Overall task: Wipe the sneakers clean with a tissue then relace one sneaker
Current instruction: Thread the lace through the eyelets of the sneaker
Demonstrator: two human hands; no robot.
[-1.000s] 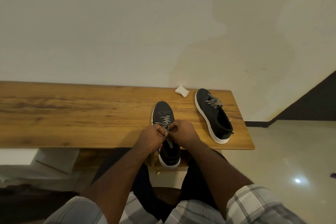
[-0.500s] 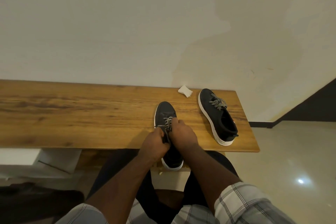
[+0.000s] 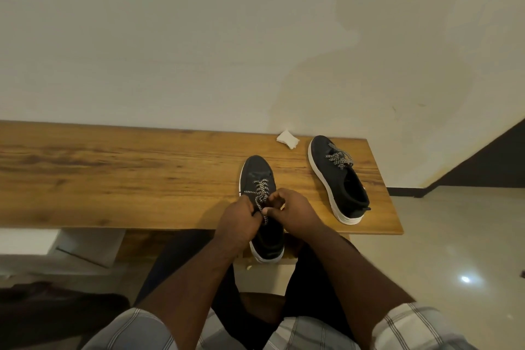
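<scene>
I am judging myself to be in the relacing step: the crumpled white tissue (image 3: pixel 287 139) is lying set aside at the far edge of the long wooden table (image 3: pixel 113 176), near the wall, so the wiping looks done. My left hand (image 3: pixel 238 223) and right hand (image 3: pixel 295 214) are both curled over the near dark canvas sneaker with the white sole (image 3: pixel 260 179), each grip pinching the black-and-white patterned lace (image 3: pixel 260 193) just above the tongue. The lower eyelets are already showing crossings. The next move is probably calling for drawing the lace ends snug and feeding them through the upper eyelets, which my fingers are hiding, so I cannot tell how many are left.

This sneaker is lying with its long axis running away from me, toe pointing toward the wall and heel overhanging the near table edge. The second dark sneaker (image 3: pixel 338 179) is sitting well apart to the right, laced, toe also toward the wall but angled slightly leftward.
</scene>
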